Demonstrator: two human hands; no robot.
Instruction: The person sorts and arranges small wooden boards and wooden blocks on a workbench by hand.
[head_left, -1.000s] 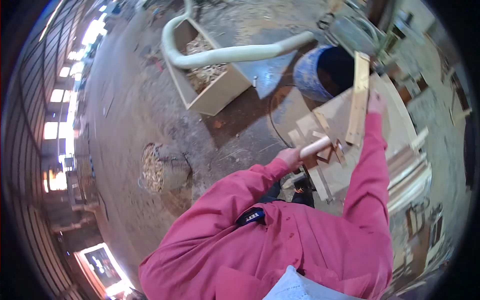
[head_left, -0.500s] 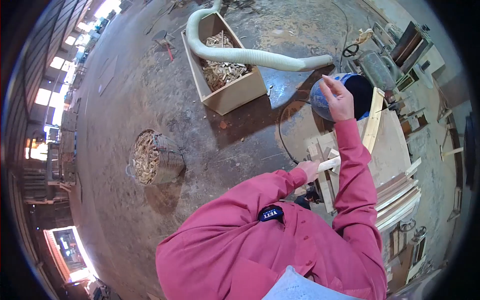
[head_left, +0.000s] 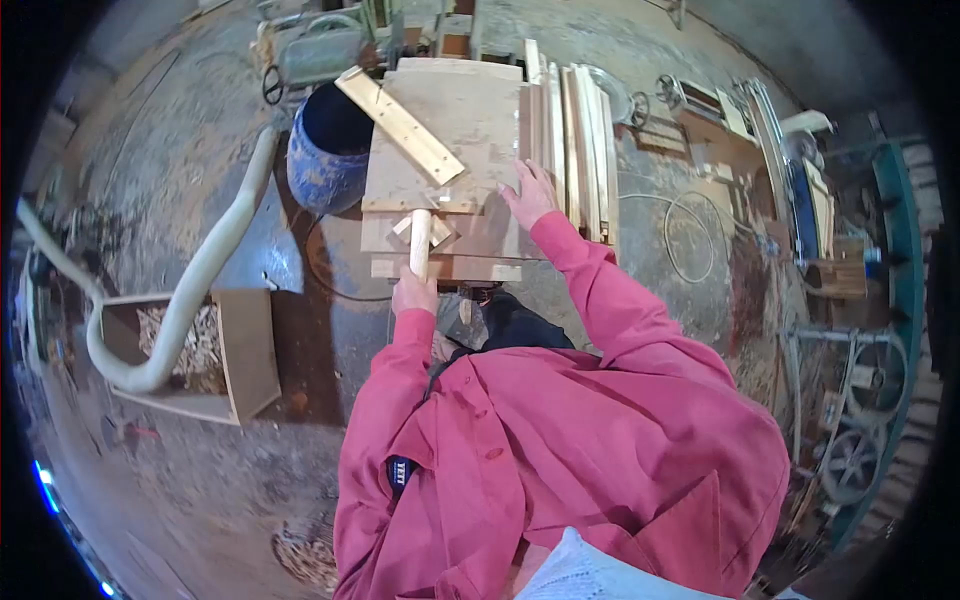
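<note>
Clearly, the grip that matters is at the near edge of the worktable: the left hand is wrapped around the near end of a rounded wooden piece, just short of that edge. From the fist, the piece lies straight out over the worktable, its long axis running from the near edge towards the far one. Whether its far end touches the top, I cannot tell. The left hand alone has hold of it; the right hand is at the right edge of the worktable, fingers loosely spread and nothing seen in them, perhaps resting there.

Just under the rounded piece, on the near part of the worktable, small offcuts slant out to either side. Beyond them, a flat board with dark spots lies diagonally, its far end towards the worktable's far left corner and its near end closer to the right hand than to the left.

Counting outward: one rounded piece; seemingly two offcuts, partly covered by it; one flat board; and, along the worktable's right side, a bundle of long strips, several, too tightly packed to number. Left of the worktable there are one blue drum, one pale hose and one wooden box.
</note>
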